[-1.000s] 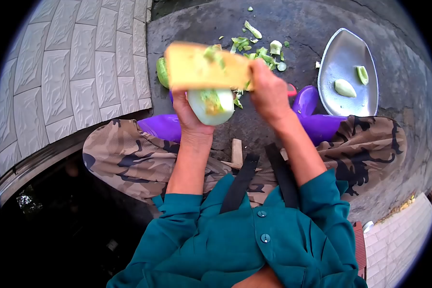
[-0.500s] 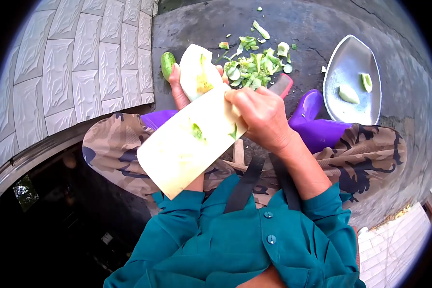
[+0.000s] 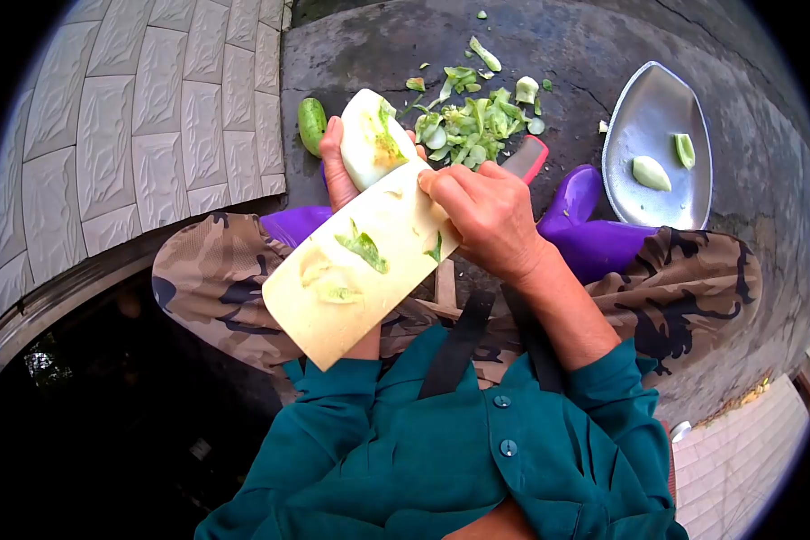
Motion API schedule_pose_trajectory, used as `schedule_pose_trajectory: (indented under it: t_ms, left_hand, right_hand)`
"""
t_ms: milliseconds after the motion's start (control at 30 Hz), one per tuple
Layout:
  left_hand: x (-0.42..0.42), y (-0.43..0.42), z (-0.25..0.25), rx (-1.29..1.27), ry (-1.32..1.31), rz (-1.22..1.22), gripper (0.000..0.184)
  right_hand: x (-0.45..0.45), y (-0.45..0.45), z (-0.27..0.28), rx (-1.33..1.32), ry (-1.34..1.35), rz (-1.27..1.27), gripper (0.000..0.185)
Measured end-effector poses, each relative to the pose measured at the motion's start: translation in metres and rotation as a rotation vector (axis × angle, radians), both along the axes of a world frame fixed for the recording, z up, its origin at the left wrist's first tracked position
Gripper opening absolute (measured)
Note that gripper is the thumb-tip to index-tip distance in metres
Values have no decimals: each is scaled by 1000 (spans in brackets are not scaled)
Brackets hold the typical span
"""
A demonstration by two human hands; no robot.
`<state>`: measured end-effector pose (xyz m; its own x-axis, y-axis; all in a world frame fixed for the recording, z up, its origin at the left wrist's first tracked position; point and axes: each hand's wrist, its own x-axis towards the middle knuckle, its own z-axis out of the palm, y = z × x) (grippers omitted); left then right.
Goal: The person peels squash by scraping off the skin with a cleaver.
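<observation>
My left hand is closed around a pale, peeled piece of gourd-like vegetable with a green-yellow patch; its exact kind is unclear. My right hand grips a broad cleaver, whose grey-and-red handle end shows past the fist. The blade slants down to the left, its upper end overlapping the lower part of the vegetable. Green scraps cling to the blade. Much of my left palm and forearm is hidden behind the vegetable and blade.
A whole green cucumber-like vegetable lies left of my left hand. Peelings and trimmings are heaped on the dark ground ahead. A metal basin at right holds two pale green pieces. A purple boot is near the cleaver handle.
The vegetable has tilted slightly right in my left hand. The cleaver has shifted a little and its blade turned, so glare is less and the scraps on it show more plainly.
</observation>
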<state>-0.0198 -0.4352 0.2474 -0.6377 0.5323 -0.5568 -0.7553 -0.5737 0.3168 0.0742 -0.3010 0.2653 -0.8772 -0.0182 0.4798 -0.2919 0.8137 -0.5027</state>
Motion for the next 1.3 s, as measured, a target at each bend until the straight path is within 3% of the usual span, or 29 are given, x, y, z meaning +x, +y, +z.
schedule_pose_trajectory:
  t_ms: [233,333,500,567,700,767,833,1000,1100,1167,1233,1300]
  left_hand:
    - [2,6,2,-146,-6,50,54]
    - [2,1,-7,1,-55,-19,55]
    - [0,-3,-11,31,-73,19,58]
    - [0,-6,-2,-76,-123,84,58]
    - [1,-7,-2,-11,-42,51,56]
    - [6,-2,8,-215,63,84,56]
    - [5,1,7,-111,191,122,50]
    - [7,6,13,-261,241,151,51]
    - [4,-4,24,-140,226,50,52]
    - [1,-1,12,-62,152,114,58]
    - [3,9,-14,-318,192,237,58]
    - [8,4,-18,-201,213,171,61]
  right_hand:
    - [1,-5,1,25,-7,22,22]
    - [1,-7,-3,45,10,-14,21]
    - [1,1,-7,30,-32,-17,25]
    - [0,15,-15,70,-131,-91,25]
    - [2,15,-21,38,-164,-108,26]
    - [0,21,-27,35,-184,-146,25]
    - [1,28,-34,21,-257,-244,23]
    - [0,27,-36,-41,-244,-228,20]
    - [2,22,-20,-74,-268,-203,20]
    - [1,13,-13,-72,-246,-181,21]
    - [0,1,-4,-102,-190,-125,20]
    - [0,1,-7,-87,-199,-138,20]
